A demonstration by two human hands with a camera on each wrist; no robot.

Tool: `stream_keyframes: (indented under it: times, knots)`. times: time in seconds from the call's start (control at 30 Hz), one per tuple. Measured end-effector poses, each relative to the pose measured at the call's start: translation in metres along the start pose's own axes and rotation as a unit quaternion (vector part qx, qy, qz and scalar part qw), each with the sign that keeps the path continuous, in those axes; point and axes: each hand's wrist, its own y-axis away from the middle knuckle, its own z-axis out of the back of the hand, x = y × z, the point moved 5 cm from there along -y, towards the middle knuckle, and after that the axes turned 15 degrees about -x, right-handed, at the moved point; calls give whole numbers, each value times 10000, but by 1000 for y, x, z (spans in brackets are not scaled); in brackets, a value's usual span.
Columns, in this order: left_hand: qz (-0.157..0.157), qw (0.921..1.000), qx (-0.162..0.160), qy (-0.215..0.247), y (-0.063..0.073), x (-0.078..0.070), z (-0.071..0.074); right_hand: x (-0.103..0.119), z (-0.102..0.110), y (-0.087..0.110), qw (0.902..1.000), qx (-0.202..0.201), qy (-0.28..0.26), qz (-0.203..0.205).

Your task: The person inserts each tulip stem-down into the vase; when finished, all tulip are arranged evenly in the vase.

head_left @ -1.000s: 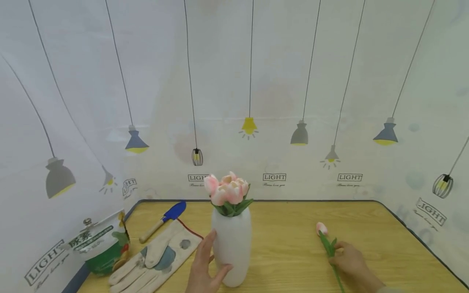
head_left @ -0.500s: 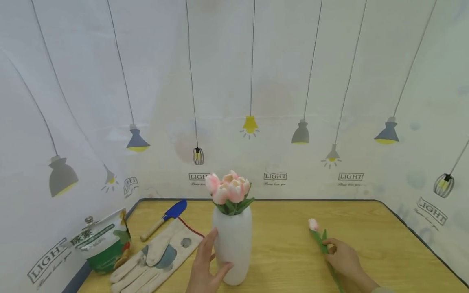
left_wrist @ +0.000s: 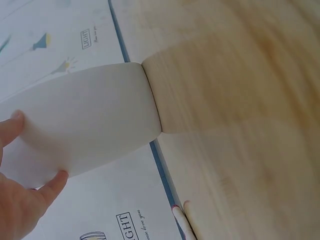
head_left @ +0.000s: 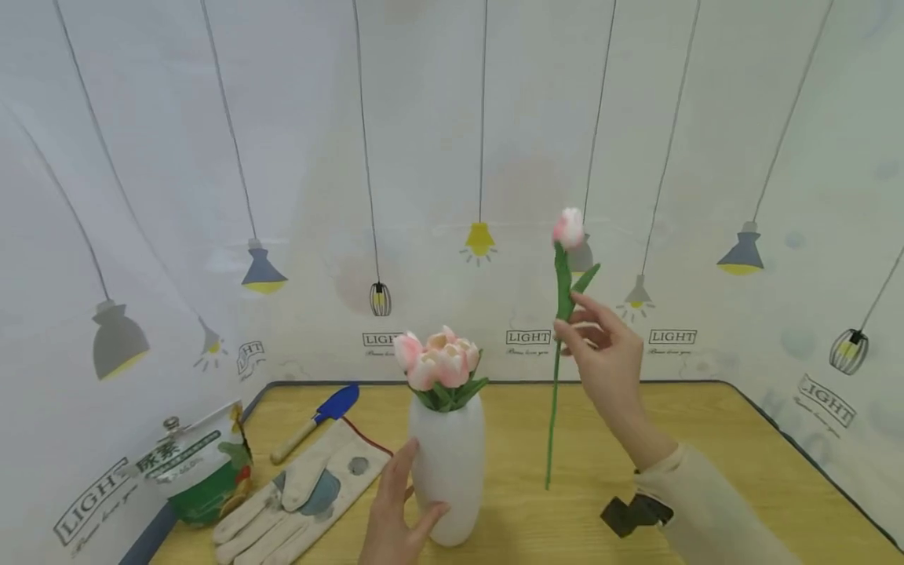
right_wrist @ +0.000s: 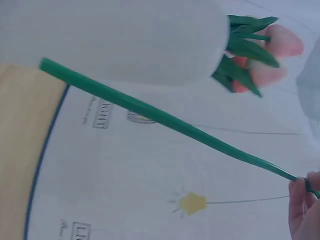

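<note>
A white vase (head_left: 449, 479) stands upright on the wooden table, with a bunch of pink-and-white tulips (head_left: 439, 361) in its mouth. My left hand (head_left: 397, 514) holds the vase from the left, thumb in front and a finger on its side; the left wrist view shows these fingertips on the smooth wall. Above the table, to the right of the vase, my right hand (head_left: 607, 353) pinches a single tulip (head_left: 569, 229) just below its leaves. That tulip is upright, its bare green stem (right_wrist: 165, 117) hanging down clear of the vase. Part of the right hand is cut off in the right wrist view.
Left of the vase lie a cream work glove (head_left: 311, 494) and a blue trowel (head_left: 337, 404) with a wooden handle. A clipped green-and-white bag (head_left: 201, 467) stands at the left edge. Lamp-printed wall sheets (head_left: 530, 298) border the table (head_left: 706, 439).
My right hand has lifted the single tulip off the right side of the table and brought it left and upright. The left hand and the vase have stayed in place.
</note>
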Motion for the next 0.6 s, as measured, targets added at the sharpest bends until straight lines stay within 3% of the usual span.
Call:
stream_keyframes:
  times: [0.13,0.23,0.43,0.6]
  knots:
    - [29,10000,20,-9,-1,0,0,41,-22,-15,9859,-538,-1474,575]
    - [11,10000,-35,24,-1,0,0,59,-33,-20,9703,-763,-2193,676]
    - [-155,9997,-156,106,1,-2,1,78,-45,-17,9544,-987,-2661,922]
    - [-270,9994,-210,74,0,-2,2,80,-51,-11,9514,-886,-2808,899]
